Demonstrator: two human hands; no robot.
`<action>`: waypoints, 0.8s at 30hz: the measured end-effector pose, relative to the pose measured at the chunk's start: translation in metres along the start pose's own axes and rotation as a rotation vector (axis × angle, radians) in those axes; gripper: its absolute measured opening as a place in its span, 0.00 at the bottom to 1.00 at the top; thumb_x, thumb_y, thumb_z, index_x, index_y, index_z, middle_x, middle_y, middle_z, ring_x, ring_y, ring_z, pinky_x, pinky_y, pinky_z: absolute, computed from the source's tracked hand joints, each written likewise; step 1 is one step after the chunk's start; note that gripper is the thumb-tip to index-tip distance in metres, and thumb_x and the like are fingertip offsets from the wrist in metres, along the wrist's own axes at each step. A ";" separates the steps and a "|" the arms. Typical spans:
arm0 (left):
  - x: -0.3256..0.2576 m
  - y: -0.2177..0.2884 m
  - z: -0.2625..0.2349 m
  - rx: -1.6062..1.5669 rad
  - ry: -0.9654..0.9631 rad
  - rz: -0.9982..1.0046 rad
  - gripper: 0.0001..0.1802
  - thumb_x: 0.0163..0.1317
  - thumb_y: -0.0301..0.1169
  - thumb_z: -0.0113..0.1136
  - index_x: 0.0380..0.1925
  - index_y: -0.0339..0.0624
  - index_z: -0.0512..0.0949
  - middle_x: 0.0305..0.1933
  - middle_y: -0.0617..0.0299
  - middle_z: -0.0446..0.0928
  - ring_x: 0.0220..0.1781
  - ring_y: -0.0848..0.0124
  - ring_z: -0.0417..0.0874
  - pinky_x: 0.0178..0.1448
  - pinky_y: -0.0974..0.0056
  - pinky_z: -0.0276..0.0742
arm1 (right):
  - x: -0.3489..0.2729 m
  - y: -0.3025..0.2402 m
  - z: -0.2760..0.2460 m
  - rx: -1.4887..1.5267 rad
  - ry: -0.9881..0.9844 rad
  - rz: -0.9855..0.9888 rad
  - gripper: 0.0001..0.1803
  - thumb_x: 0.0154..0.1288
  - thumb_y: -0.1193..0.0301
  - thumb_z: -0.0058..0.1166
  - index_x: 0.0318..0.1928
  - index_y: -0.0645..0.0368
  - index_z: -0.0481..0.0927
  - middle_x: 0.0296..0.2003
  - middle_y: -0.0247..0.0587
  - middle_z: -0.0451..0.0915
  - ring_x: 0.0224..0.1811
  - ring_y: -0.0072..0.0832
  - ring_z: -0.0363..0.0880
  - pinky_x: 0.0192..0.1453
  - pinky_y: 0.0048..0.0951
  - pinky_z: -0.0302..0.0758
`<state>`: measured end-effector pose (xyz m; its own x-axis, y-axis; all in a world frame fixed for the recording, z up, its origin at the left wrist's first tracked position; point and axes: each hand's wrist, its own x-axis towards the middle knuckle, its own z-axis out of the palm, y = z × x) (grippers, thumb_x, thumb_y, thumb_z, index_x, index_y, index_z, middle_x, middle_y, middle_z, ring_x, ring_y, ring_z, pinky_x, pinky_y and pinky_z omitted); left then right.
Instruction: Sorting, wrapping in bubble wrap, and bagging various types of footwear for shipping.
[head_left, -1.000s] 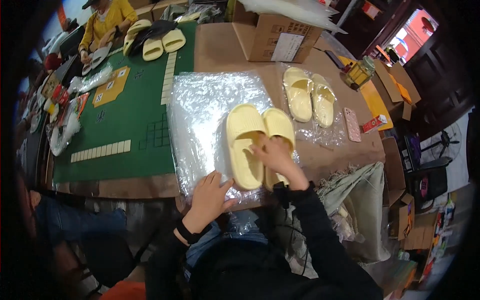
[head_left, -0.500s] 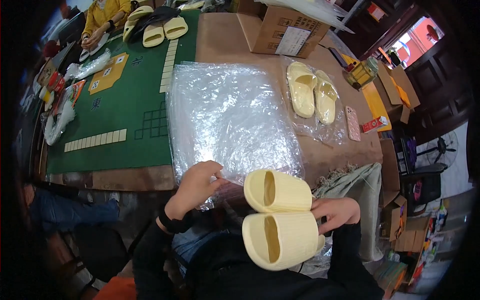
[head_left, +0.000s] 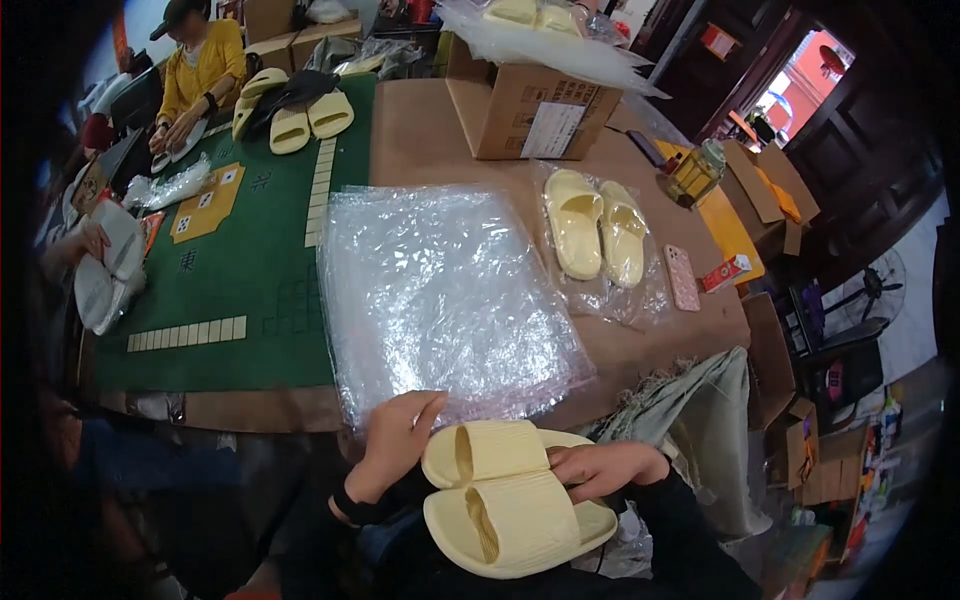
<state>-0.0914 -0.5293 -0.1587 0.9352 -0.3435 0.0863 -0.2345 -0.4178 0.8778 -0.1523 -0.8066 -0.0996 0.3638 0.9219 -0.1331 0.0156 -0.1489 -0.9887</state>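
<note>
My right hand (head_left: 605, 468) is closed on a pair of cream-yellow slippers (head_left: 515, 500), held side by side with toes toward the left in front of my body. At the near edge of a stack of clear plastic bags (head_left: 440, 290), my left hand (head_left: 398, 437) has its fingers drawn together on the film; the thumb is mostly hidden. The slippers' toes come close to this hand. Farther right on the table lies another cream-yellow pair (head_left: 598, 228) inside a clear bag.
A cardboard box (head_left: 535, 110) stands at the back with plastic and slippers on top. Right of the bagged pair are a pink phone (head_left: 682, 278) and a lidded jar (head_left: 697, 175). Far left, one person in yellow (head_left: 205, 65) and another person's hand (head_left: 92, 240) handle slippers.
The held slippers have moved left, closer to my left hand. My view has tilted up, showing more of the far side. At the left edge, another person's hand with light slippers has appeared.
</note>
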 end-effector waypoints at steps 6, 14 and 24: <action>-0.009 0.013 0.008 0.055 0.042 0.188 0.13 0.63 0.26 0.55 0.47 0.39 0.81 0.42 0.49 0.82 0.43 0.52 0.83 0.48 0.58 0.78 | -0.025 0.014 0.004 -0.360 0.418 0.129 0.17 0.64 0.69 0.54 0.52 0.61 0.78 0.52 0.51 0.73 0.57 0.45 0.69 0.61 0.41 0.64; -0.002 0.037 0.006 0.043 0.266 0.195 0.17 0.57 0.22 0.59 0.48 0.35 0.79 0.41 0.47 0.82 0.42 0.54 0.84 0.47 0.57 0.79 | -0.019 0.028 0.004 -0.671 0.777 0.125 0.11 0.60 0.65 0.56 0.37 0.61 0.80 0.38 0.50 0.73 0.47 0.47 0.69 0.56 0.41 0.64; -0.006 0.047 0.007 0.233 0.230 0.307 0.18 0.60 0.27 0.60 0.51 0.54 0.81 0.63 0.46 0.69 0.65 0.45 0.67 0.69 0.42 0.56 | 0.023 0.011 -0.004 -0.952 0.982 0.231 0.13 0.60 0.61 0.57 0.32 0.59 0.80 0.31 0.48 0.74 0.42 0.44 0.72 0.47 0.43 0.65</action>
<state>-0.1104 -0.5531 -0.1211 0.8413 -0.2962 0.4521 -0.5394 -0.5128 0.6679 -0.1405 -0.7888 -0.1132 0.9382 0.2760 0.2089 0.3439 -0.8120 -0.4716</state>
